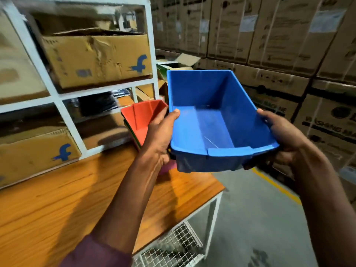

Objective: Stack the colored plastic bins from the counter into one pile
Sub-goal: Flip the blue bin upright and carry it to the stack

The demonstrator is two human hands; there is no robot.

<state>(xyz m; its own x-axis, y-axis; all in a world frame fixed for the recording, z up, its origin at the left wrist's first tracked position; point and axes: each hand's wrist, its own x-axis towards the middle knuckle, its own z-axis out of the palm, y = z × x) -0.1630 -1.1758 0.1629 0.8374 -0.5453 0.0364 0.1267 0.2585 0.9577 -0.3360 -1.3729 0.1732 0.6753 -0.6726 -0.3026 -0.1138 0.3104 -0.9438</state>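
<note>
A large blue plastic bin (210,120) is held in the air above the right end of the wooden counter (57,199), open side up and empty. My left hand (161,135) grips its left wall with the thumb over the rim. My right hand (279,135) holds its right front corner from outside and below. Behind my left hand a red bin (142,116) sits on top of a nested pile on the counter; a green edge shows under it, and the lower bins are mostly hidden.
A white metal rack (57,97) with cardboard boxes (96,58) stands at the back of the counter. Stacked cartons (269,35) form a wall on the right. A grey floor with a yellow line (277,185) lies below, and a wire mesh basket (173,247) sits under the counter.
</note>
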